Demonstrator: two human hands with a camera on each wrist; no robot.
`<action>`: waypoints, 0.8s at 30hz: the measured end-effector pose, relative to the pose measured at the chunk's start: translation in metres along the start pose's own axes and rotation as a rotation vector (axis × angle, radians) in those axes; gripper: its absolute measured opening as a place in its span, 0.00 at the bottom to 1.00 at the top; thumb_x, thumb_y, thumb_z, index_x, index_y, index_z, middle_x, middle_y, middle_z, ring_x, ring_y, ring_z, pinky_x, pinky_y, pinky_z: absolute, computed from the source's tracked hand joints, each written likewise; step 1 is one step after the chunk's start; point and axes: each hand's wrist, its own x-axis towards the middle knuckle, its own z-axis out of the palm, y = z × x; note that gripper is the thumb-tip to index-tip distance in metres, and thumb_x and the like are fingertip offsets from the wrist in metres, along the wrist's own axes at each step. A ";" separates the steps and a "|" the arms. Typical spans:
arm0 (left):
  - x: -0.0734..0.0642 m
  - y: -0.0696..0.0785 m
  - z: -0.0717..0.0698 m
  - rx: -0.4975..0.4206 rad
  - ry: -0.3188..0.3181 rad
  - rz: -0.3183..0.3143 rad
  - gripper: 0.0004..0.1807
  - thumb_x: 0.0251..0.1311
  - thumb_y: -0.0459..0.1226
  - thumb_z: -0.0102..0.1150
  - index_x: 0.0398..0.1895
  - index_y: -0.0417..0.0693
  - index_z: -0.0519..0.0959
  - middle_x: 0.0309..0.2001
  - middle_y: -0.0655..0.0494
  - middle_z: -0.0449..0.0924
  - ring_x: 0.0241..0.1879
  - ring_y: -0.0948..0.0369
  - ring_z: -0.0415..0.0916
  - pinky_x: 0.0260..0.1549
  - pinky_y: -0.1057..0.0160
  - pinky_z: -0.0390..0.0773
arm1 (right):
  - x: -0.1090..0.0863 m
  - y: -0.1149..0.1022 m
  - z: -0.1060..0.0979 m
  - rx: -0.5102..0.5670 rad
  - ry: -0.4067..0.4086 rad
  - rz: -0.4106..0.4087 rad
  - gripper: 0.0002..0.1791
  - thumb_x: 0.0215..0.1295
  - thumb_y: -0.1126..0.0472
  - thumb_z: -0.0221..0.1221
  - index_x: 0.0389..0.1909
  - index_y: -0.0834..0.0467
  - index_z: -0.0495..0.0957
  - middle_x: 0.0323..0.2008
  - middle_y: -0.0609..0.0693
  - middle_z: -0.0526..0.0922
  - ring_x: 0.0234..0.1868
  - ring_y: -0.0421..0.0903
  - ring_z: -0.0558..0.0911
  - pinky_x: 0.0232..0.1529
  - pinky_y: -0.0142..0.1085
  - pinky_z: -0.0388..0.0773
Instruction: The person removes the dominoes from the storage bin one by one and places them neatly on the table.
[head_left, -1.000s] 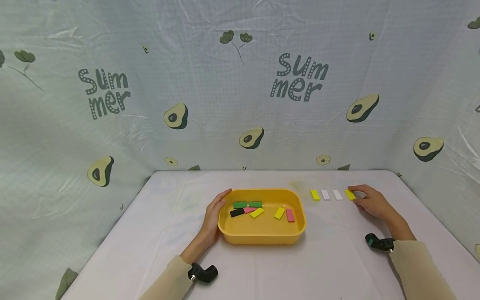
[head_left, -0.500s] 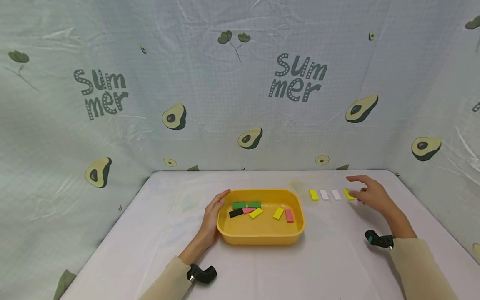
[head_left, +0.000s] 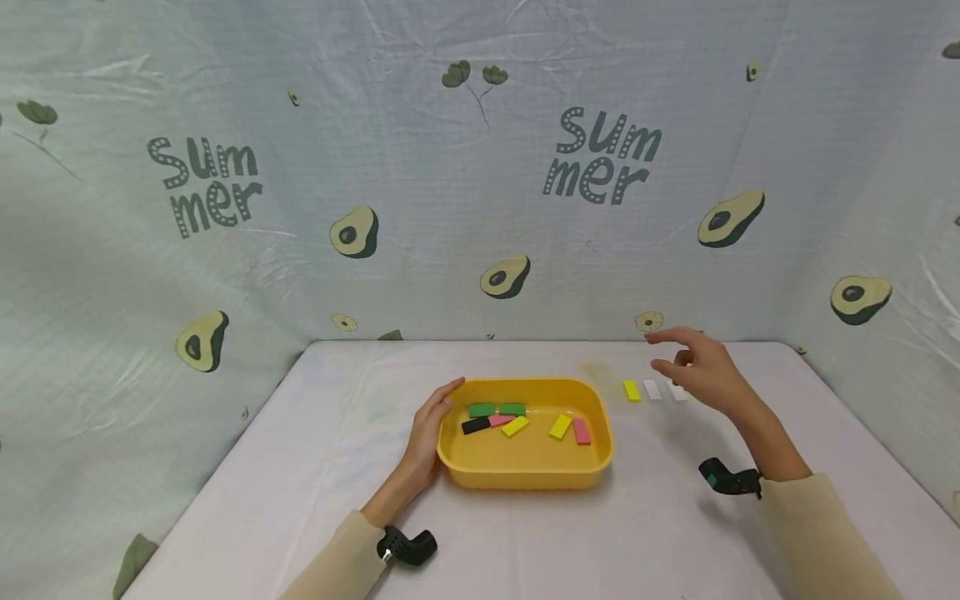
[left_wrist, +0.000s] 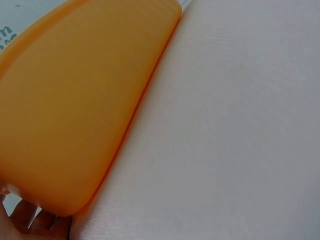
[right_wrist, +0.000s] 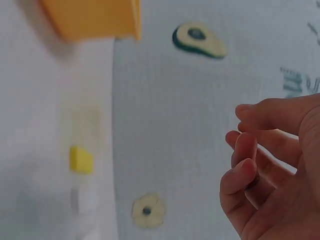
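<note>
My left hand (head_left: 424,433) grips the left end of a yellow plastic tray (head_left: 525,481), its fingers at the end wall in the left wrist view. Inside lie small rectangular blocks: two green, one black (head_left: 476,426), two pink and two yellow. My right hand (head_left: 701,371) hangs in the air over the back right of the table, thumb and index finger apart, nothing between them. Below and left of it, a yellow block (head_left: 632,391) and two white blocks, one a white block (head_left: 652,390) in full view, lie in a row. The hand covers the row's right end.
A white cloth covers the table (head_left: 337,442), whose back edge meets an upright printed curtain (head_left: 420,208). Curtain sides also hang to the left and right. A black wrist camera (head_left: 408,547) sits on the left wrist, another black wrist camera (head_left: 729,477) on the right.
My right hand has let go of the yellow block at the row's right end, lifted, and moved left over the row. My left hand and the tray stay put.
</note>
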 end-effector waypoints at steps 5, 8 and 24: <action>0.000 0.000 0.001 -0.003 -0.003 0.001 0.26 0.81 0.39 0.35 0.76 0.46 0.68 0.79 0.47 0.63 0.80 0.49 0.56 0.81 0.47 0.53 | 0.003 -0.036 0.017 0.035 -0.030 -0.066 0.22 0.71 0.61 0.63 0.64 0.59 0.77 0.62 0.61 0.79 0.28 0.47 0.74 0.24 0.30 0.76; 0.000 0.000 0.001 -0.003 -0.002 0.004 0.26 0.81 0.39 0.35 0.76 0.46 0.68 0.79 0.47 0.62 0.80 0.49 0.56 0.81 0.47 0.53 | 0.006 -0.056 0.032 0.075 -0.078 -0.108 0.21 0.71 0.61 0.63 0.63 0.59 0.79 0.59 0.60 0.81 0.28 0.46 0.74 0.26 0.30 0.78; -0.003 -0.002 -0.001 0.000 -0.006 0.017 0.26 0.80 0.39 0.36 0.76 0.46 0.68 0.79 0.47 0.62 0.81 0.49 0.54 0.81 0.46 0.51 | 0.012 -0.103 0.133 0.044 -0.226 0.033 0.18 0.68 0.56 0.66 0.56 0.56 0.84 0.52 0.52 0.86 0.41 0.45 0.79 0.47 0.38 0.83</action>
